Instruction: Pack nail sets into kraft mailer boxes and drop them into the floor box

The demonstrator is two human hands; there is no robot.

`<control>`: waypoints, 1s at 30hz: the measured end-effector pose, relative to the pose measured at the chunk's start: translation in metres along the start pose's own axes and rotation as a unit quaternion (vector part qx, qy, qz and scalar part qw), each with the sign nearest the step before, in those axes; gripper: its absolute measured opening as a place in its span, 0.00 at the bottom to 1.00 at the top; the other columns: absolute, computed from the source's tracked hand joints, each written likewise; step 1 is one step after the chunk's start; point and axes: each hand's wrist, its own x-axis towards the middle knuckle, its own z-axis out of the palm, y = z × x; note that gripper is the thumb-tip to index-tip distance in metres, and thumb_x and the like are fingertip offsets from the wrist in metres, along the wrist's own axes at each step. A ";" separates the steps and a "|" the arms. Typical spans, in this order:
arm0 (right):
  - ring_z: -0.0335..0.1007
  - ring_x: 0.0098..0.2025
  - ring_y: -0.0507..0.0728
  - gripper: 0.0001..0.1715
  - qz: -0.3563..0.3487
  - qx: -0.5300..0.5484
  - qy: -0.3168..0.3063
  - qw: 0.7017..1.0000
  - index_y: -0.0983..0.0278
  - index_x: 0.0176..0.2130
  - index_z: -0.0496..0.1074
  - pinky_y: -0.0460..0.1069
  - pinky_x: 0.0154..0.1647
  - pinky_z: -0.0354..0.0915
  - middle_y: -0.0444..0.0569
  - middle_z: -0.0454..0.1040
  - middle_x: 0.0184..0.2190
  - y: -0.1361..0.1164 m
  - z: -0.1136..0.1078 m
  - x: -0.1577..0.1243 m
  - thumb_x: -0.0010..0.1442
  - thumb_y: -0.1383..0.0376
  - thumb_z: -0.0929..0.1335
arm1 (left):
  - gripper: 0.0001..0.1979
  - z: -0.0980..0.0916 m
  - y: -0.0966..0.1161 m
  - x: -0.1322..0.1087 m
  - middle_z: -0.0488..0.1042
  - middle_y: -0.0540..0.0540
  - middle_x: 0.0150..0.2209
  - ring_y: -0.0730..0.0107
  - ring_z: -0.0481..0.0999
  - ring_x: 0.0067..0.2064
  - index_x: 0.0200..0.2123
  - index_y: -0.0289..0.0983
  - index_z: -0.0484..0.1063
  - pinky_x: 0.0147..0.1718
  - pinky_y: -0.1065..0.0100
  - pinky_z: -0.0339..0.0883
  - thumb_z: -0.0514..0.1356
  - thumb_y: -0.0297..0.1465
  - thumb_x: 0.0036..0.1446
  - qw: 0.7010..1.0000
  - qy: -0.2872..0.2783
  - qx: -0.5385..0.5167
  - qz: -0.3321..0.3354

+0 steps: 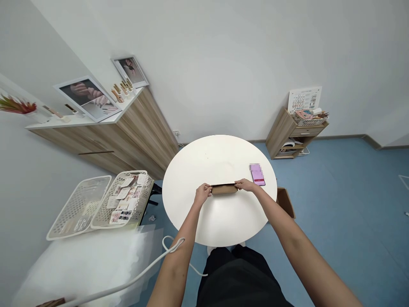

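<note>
A small brown cardboard box (224, 189) is over the middle of the round white table (220, 226), its brown side facing me and a thin dark line along its top edge. At its left end, the fingers of my left hand (202, 194) are closed on the corner. My right hand (245, 185) pinches the opposite top corner, thumb and fingers together. Whether the box rests on the tabletop or is slightly raised, I cannot tell. Just beyond my right hand lies a phone (257, 174) with a lit purple screen.
Left of the table stand white perforated baskets (145, 187), one holding several printed cards. A wood-grain cabinet (140, 132) is behind them. An open cardboard carton (285, 201) sits on the floor at right, near a small shelf unit (281, 132). A white cable (137, 279) crosses near my left forearm.
</note>
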 end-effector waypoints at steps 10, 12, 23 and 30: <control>0.71 0.50 0.59 0.27 -0.021 0.019 -0.002 1.000 0.61 0.59 0.69 0.51 0.52 0.64 0.50 0.77 0.49 0.003 0.005 -0.008 0.62 0.59 0.63 | 0.19 0.003 -0.021 -0.001 0.79 0.49 0.41 0.67 0.80 0.39 0.55 0.42 0.71 0.40 0.63 0.78 0.56 0.32 0.61 0.983 0.016 0.140 0.118; 0.68 0.55 0.60 0.27 -0.037 0.008 0.007 0.999 0.60 0.59 0.68 0.52 0.55 0.62 0.50 0.75 0.53 0.004 0.008 -0.010 0.63 0.59 0.63 | 0.19 0.004 -0.023 -0.001 0.80 0.49 0.41 0.66 0.80 0.39 0.56 0.43 0.71 0.40 0.63 0.77 0.55 0.31 0.61 0.976 0.023 0.173 0.127; 0.62 0.61 0.61 0.36 -0.091 -0.177 0.055 0.978 0.52 0.70 0.41 0.54 0.53 0.64 0.48 0.47 0.70 0.020 0.048 -0.028 0.67 0.60 0.58 | 0.29 0.013 -0.043 -0.025 0.58 0.46 0.66 0.62 0.73 0.55 0.68 0.45 0.50 0.52 0.61 0.69 0.48 0.28 0.64 0.887 0.042 0.396 0.235; 0.63 0.60 0.62 0.39 -0.080 -0.294 0.128 0.944 0.55 0.70 0.43 0.53 0.49 0.67 0.50 0.45 0.71 0.021 0.071 -0.027 0.64 0.71 0.57 | 0.31 0.022 -0.055 -0.029 0.55 0.42 0.68 0.63 0.71 0.57 0.70 0.44 0.40 0.64 0.52 0.51 0.43 0.26 0.65 0.833 0.082 0.495 0.233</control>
